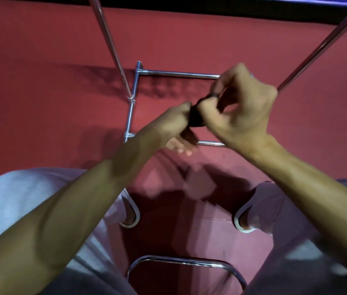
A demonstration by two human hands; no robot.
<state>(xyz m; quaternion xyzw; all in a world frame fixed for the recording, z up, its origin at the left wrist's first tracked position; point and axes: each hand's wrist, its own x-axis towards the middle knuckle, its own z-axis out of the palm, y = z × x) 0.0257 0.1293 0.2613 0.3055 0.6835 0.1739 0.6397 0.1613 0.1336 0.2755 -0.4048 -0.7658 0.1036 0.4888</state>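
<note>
A small black object (196, 118), soft-looking and partly blurred, sits between both hands at the middle of the view. My left hand (174, 128) grips its lower end with curled fingers. My right hand (238, 107) pinches a thin black loop (212, 95) that rises from its top. What the object is cannot be told. Both hands hover above the red carpet (40, 60), over a chrome tube frame (176, 73).
The chrome frame lies on the carpet with two long rods (113, 50) slanting up toward the top corners. My knees in light trousers (19, 199) and shoes (132, 218) fill the bottom. A bent chrome bar (179, 260) runs between my legs.
</note>
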